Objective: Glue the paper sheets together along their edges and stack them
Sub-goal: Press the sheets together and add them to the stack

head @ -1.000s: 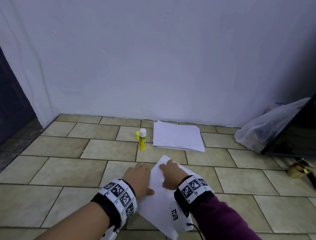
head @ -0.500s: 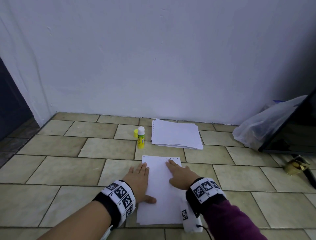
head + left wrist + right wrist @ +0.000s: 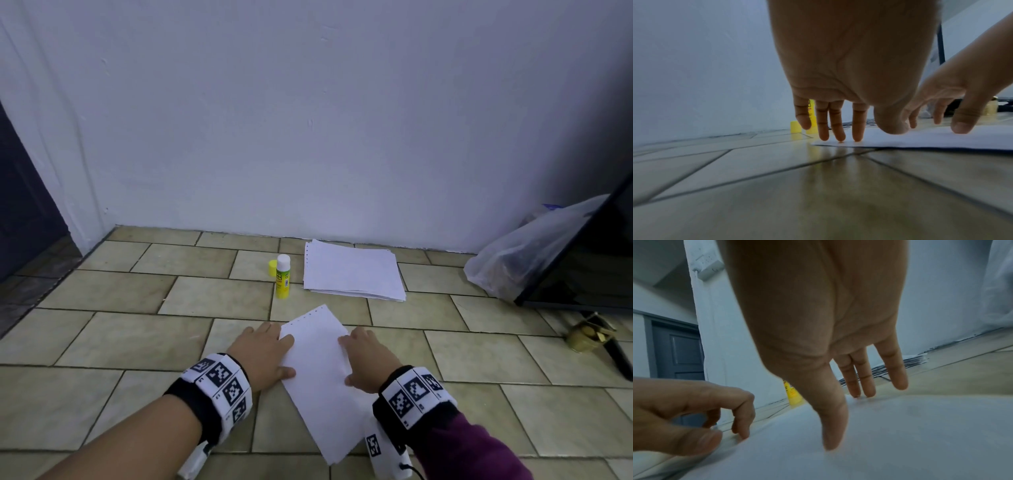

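Paper sheet (image 3: 317,373) flat on the tiled floor (image 3: 113,342), askew, pinned by left hand (image 3: 263,356) and right hand (image 3: 364,363), each grip spread with straight fingers pressing its side edges. Beyond, one uncapped glue stick (image 3: 283,277) upright beside its yellow cap (image 3: 272,267), just left of one paper stack (image 3: 352,270). Far right: one plastic bag (image 3: 524,257), contents unclear.

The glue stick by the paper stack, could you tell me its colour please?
Yellow glue stick, white top; clearest in the head view.

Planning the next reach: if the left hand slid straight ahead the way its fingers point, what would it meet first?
Probably the glue stick, standing uncapped ahead of the left hand, with bare floor tiles between. Its yellow cap sits just behind; depth is uncertain.
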Tool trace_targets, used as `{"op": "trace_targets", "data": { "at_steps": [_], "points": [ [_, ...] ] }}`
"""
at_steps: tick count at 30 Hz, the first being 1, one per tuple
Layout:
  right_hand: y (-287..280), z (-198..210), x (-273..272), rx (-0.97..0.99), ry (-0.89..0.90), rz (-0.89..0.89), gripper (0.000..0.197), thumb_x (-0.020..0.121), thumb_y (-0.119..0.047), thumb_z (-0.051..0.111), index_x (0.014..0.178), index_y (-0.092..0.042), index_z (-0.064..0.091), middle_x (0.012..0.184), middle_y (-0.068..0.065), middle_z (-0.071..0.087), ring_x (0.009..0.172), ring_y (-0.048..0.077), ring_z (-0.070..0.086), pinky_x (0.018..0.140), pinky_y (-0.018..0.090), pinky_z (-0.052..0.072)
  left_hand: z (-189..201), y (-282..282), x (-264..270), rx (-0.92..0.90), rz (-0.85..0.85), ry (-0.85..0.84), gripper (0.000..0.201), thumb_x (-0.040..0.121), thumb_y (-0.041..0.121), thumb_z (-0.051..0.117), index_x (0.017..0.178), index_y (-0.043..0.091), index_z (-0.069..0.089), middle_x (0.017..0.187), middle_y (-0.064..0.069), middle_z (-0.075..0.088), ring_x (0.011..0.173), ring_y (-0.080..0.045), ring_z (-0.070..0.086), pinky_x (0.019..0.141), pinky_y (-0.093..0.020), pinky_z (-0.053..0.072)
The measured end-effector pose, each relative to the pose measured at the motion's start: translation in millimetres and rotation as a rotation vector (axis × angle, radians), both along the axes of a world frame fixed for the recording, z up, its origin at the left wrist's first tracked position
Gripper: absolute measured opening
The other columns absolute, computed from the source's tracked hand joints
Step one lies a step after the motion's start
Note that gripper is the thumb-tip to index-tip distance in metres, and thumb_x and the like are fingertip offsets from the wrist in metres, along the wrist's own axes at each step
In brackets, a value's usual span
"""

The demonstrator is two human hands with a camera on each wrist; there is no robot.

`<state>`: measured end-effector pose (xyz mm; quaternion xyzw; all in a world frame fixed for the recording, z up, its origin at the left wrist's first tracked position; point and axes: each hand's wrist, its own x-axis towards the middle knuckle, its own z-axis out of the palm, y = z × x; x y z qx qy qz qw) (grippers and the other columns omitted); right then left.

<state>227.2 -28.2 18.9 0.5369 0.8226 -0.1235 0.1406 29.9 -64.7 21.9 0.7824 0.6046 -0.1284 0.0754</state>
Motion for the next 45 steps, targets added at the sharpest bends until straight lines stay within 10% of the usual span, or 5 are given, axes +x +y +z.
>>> {"op": "trace_targets", "data": {
  "at_steps": [6,11,21,35,45],
  "points": [
    [-2.1,2.3,-0.1,-0.172,0.082,0.089,0.073,0.094,-0.013,0.049,0.153,-0.021,0.007,0.160,-0.004,-0.005,0.143,0.020,0.024,0.112,0.032,0.027,-8.9,3.3,-12.8,-0.015,-0.049,-0.217,0.037,0.095,0.038,0.052,0.126,0.018,0.047,0.150,0.001,0.022,0.136,-0.015,0.025,0.101,-0.028,0.031],
    [-2.9,-1.9,29.9,-0.213,0.015,-0.023,0.114,0.076,-0.057,0.068,0.152,-0.017,-0.007,0.160,-0.002,-0.013,0.148,0.016,0.003,0.119,0.047,0.012,-14.9,1.2,-20.9,-0.113,-0.060,-0.112,0.072,0.088,0.053,0.057,0.144,0.021,0.024,0.153,-0.002,0.017,0.141,-0.018,0.019,0.111,-0.038,0.026],
    [-6.5,-1.3,49.0,-0.203,0.027,-0.057,0.131,0.068,-0.055,0.076,0.150,-0.010,-0.017,0.159,0.000,-0.015,0.147,0.014,-0.008,0.118,0.047,0.000,-16.6,5.3,-24.4,-0.059,-0.012,-0.050,0.083,0.081,0.065,0.057,0.144,0.022,0.025,0.147,-0.007,0.018,0.140,-0.025,0.014,0.111,-0.040,0.021],
    [-16.9,14.2,43.7,-0.097,0.209,-0.062,0.120,0.060,-0.043,0.085,0.151,-0.022,0.011,0.143,-0.004,0.043,0.131,0.018,0.037,0.117,0.036,0.017,-22.9,6.1,-31.6,-0.268,0.080,-0.072,0.112,0.082,0.066,0.055,0.151,0.015,-0.017,0.157,-0.006,-0.026,0.146,-0.021,-0.020,0.118,-0.050,0.000],
    [-20.1,17.4,57.0,-0.387,1.029,-0.439,0.066,0.070,0.004,0.078,0.120,-0.025,0.047,0.108,0.009,0.067,0.082,0.018,0.072,0.069,0.027,0.056,-23.8,6.9,-27.9,-0.306,0.119,-0.040,0.112,0.083,0.069,0.051,0.150,0.013,-0.019,0.155,-0.005,-0.030,0.145,-0.022,-0.024,0.117,-0.052,-0.002]
  ]
}}
